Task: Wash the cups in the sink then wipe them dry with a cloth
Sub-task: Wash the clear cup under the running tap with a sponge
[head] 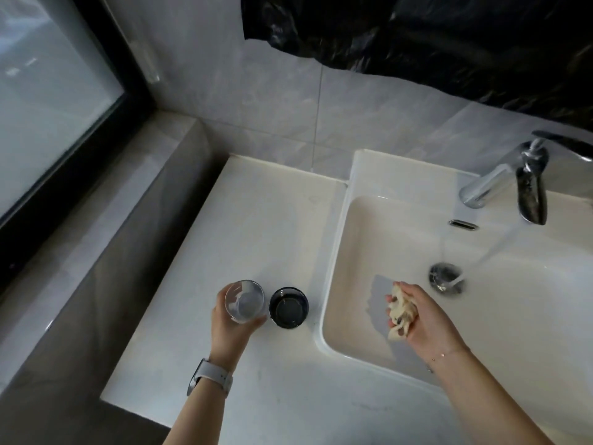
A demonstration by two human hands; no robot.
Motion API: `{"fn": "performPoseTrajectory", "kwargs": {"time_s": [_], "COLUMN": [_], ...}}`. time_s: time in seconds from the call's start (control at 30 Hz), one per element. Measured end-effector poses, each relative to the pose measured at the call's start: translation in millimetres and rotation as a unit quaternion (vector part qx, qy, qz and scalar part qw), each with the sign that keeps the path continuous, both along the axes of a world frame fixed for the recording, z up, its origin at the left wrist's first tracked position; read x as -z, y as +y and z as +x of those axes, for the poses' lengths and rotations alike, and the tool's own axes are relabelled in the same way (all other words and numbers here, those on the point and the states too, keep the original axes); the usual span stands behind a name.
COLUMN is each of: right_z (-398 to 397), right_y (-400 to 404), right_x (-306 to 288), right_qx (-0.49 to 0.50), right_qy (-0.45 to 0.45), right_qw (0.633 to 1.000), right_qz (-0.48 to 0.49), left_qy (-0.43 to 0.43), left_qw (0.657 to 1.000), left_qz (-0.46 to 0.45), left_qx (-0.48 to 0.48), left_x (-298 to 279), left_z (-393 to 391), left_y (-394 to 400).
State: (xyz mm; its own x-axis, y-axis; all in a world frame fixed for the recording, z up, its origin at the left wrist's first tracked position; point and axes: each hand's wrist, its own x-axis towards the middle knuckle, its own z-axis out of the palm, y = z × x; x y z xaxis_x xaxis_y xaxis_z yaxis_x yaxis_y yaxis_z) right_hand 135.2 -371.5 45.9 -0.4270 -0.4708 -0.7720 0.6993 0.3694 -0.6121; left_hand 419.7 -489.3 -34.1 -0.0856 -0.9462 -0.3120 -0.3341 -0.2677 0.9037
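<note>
My left hand (pixel 228 329) grips a clear glass cup (pixel 244 301) upright over the white counter (pixel 256 226), left of the sink. Right beside it a dark glass cup (pixel 288 307) stands on the counter, close to the basin's edge. My right hand (pixel 417 316) squeezes a bunched cream cloth (pixel 399 311) with dark marks above the front left part of the white sink (pixel 369 226). The cloth is partly hidden by my fingers.
A chrome faucet (pixel 513 181) at the back right runs water toward the drain (pixel 445 277). Tiled wall behind, a black plastic sheet (pixel 417 36) hanging above. A dark-framed window (pixel 48 101) and a grey ledge lie to the left.
</note>
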Motion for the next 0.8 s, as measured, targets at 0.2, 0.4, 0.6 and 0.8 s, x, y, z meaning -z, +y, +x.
{"fn": "performPoseTrajectory", "kwargs": {"time_s": [0.2,0.4,0.6,0.8], "right_z": [2.1,1.1,-12.8,-43.4], "right_y": [4.1,17.2,55.7,125.0], "right_x": [3.8,-5.5,-31.5,-55.1], "right_qx": [0.012,0.013,0.023,0.016], "right_qy": [-0.004,0.010,0.133,0.236], "right_qw": [1.000,1.000,0.990,0.970], "right_qz": [-0.005,-0.016,-0.030,-0.044], "left_qy": [-0.016,-0.118,-0.023,0.087], "left_qw": [0.999,0.978,0.971,0.963], "left_qz": [0.005,-0.155,-0.157,-0.029], "left_qx": [0.049,0.076,0.178,0.252], "left_x": [-3.1,-45.1,-101.4,-111.9], "left_z": [-2.0,0.7,-75.8,-180.1], "left_y": [0.5,14.9,51.6,111.0]}}
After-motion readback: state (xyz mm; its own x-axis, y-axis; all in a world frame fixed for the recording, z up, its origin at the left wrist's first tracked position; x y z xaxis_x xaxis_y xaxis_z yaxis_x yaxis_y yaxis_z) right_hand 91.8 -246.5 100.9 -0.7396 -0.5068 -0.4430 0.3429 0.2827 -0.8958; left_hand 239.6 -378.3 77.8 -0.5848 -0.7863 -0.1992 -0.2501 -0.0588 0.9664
